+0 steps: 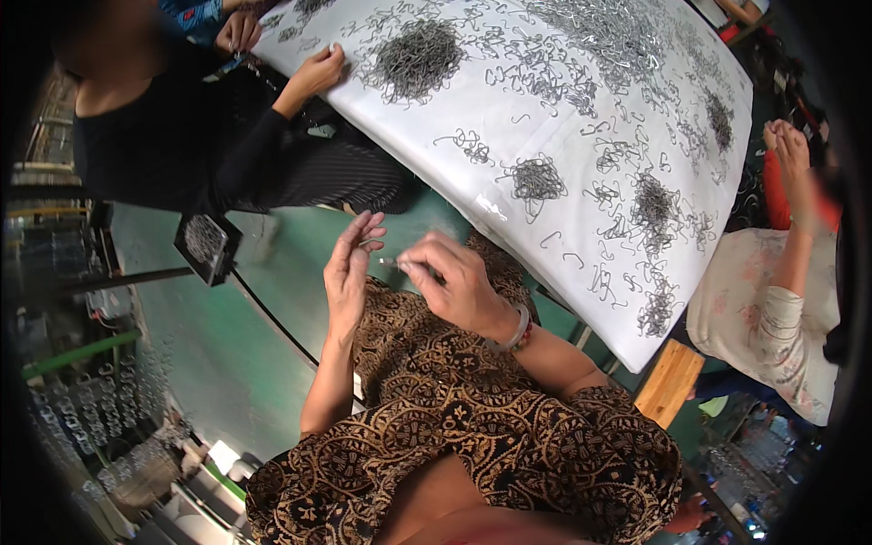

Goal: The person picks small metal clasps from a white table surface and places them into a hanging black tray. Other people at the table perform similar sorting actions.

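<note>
My left hand [349, 272] is raised over my lap, its fingers stretched upward and spread from the thumb. A thin bright bit shows by its fingertips, too small to tell whether the hand holds it. Close beside it, my right hand [454, 283] pinches a small metal piece [389, 262] between thumb and fingers, its end pointing at my left hand. The shape of that piece is blurred. Beyond my hands, the white-covered table [490, 207] carries bent wire hooks. A small heap of hooks [536, 179] lies nearest to me, with a few loose hooks [572, 261] nearer the edge.
A larger heap [418, 60] and several others spread across the table. A person in black [173, 136] sits at the left, hands at the table edge. Another person [772, 309] sits at the right, near a wooden bench [669, 381]. A dark tray [207, 245] holds metal pieces.
</note>
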